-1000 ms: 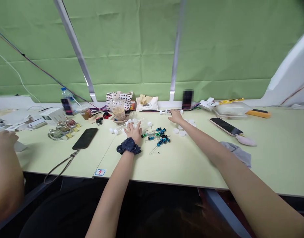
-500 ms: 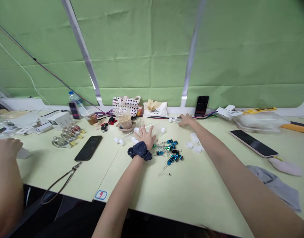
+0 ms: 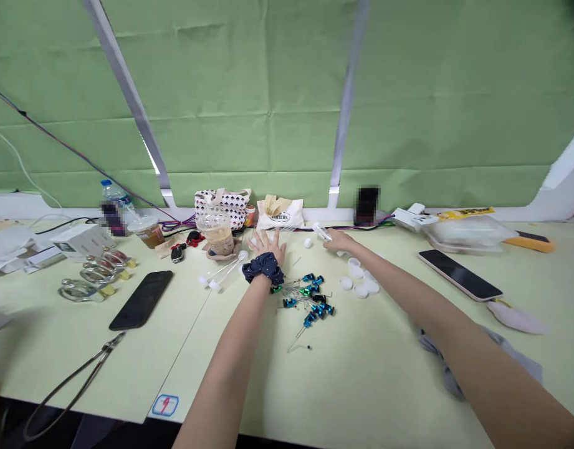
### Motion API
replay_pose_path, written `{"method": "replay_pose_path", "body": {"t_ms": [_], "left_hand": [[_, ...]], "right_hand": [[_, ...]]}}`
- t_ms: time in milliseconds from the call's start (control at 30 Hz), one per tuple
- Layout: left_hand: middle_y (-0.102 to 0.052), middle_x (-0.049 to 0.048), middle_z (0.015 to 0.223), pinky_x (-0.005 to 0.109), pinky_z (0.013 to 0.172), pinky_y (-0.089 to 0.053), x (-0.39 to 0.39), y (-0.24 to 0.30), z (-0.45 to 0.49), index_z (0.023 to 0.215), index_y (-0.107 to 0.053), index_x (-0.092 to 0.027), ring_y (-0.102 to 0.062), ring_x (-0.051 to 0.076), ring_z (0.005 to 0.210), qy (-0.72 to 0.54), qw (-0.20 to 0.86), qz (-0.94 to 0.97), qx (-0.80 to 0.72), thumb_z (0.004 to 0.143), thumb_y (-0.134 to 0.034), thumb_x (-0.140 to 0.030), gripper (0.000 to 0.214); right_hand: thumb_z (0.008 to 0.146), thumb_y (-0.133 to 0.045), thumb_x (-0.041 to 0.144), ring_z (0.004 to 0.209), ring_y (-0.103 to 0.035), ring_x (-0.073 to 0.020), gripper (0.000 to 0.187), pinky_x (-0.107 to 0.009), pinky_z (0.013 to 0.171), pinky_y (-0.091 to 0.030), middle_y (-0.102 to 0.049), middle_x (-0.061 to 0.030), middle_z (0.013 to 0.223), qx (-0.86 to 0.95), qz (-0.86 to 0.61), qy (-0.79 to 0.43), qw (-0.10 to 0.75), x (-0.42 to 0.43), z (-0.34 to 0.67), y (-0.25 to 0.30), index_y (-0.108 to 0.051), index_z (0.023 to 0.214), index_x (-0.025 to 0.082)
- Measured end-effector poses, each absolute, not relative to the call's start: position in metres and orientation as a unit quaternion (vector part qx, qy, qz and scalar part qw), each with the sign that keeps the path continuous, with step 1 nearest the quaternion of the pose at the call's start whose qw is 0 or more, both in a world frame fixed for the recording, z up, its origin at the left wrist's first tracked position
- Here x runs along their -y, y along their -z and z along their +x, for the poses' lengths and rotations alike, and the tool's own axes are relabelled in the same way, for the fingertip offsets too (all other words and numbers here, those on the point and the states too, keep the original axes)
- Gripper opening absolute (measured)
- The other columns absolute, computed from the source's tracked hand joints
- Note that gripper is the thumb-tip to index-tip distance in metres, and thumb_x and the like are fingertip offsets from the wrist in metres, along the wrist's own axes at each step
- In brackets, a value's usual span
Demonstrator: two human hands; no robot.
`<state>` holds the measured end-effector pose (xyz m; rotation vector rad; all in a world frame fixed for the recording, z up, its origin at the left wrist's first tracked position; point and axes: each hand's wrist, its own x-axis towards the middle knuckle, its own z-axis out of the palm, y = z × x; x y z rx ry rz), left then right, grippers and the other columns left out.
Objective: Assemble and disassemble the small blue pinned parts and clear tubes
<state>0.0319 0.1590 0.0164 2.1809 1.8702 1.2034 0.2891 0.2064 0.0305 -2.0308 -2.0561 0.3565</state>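
Blue-topped pile (image 3: 318, 299) as landmark. Clear tube (image 3: 321, 232) beyond it, one end in the right hand (image 3: 340, 242), fingers closed round it; long axis juts leftward and away. Left hand (image 3: 269, 251) farther from tube, beyond pile's left side, fingers splayed, no grip visible.

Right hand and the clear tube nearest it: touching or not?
Touching. The head view shows the right hand gripping the clear tube, one end jutting out.

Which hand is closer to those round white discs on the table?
The right hand. It holds a clear tube just beyond the white discs; the left hand is spread open, farther off to their left.
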Motion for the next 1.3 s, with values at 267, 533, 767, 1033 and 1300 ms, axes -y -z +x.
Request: {"method": "replay_pose_path", "body": {"t_ms": [267,533,767,1033,1300], "left_hand": [[-0.026,0.0139,0.151,0.064,0.109,-0.006,-0.095,-0.033,0.03,0.143,-0.035,-0.027,-0.015,0.036,0.142,-0.336,-0.01,0.743,-0.579,0.085,-0.051,-0.046,0.064],[-0.051,0.0122,0.133,0.042,0.103,-0.037,-0.029,-0.027,0.01,0.132,-0.046,-0.021,-0.046,0.026,0.124,-0.468,0.281,0.752,-0.369,0.075,-0.066,-0.046,0.066],[-0.068,0.0095,0.097,0.028,0.068,-0.05,-0.016,-0.034,0.008,0.102,-0.056,-0.015,-0.065,0.015,0.076,-0.508,0.539,0.612,-0.276,0.074,-0.066,-0.05,0.046],[-0.07,0.0091,0.092,0.026,0.062,-0.048,-0.015,-0.038,-0.002,0.109,-0.05,-0.018,-0.063,0.013,0.066,-0.539,0.545,0.567,-0.3,0.075,-0.064,-0.049,0.048],[-0.065,0.0058,0.09,0.024,0.053,-0.045,-0.034,-0.028,-0.036,0.106,-0.059,-0.021,-0.059,0.013,0.062,-0.496,0.383,0.62,-0.472,0.072,-0.067,-0.04,0.04]], "right_hand": [[0.065,-0.065,0.016,0.061,-0.059,-0.0134,0.037,-0.021,0.049,-0.045,-0.064,-0.0034,0.083,0.688,-0.474,-0.478,0.271,-0.138,0.265,-0.071,-0.056,0.1,0.018],[0.065,-0.065,0.012,0.058,-0.063,-0.0145,0.028,-0.022,0.05,-0.052,-0.067,-0.0013,0.073,0.666,-0.332,-0.632,0.216,-0.042,0.223,-0.074,-0.06,0.092,0.015],[0.078,-0.063,0.023,0.072,-0.07,-0.0205,0.021,-0.031,0.067,-0.058,-0.071,-0.0106,0.084,0.55,-0.288,-0.737,0.267,-0.001,0.18,-0.054,-0.059,0.094,0.012],[0.086,-0.06,0.04,0.058,-0.067,-0.0157,0.03,-0.024,0.048,-0.054,-0.068,-0.0024,0.076,0.575,-0.392,-0.609,0.38,0.014,0.167,-0.047,-0.045,0.103,0.021],[0.079,-0.063,0.055,0.035,-0.05,-0.0084,0.042,-0.017,0.028,-0.031,-0.065,0.0003,0.065,0.691,-0.492,-0.429,0.312,0.006,0.189,-0.041,-0.051,0.097,0.019]]}}
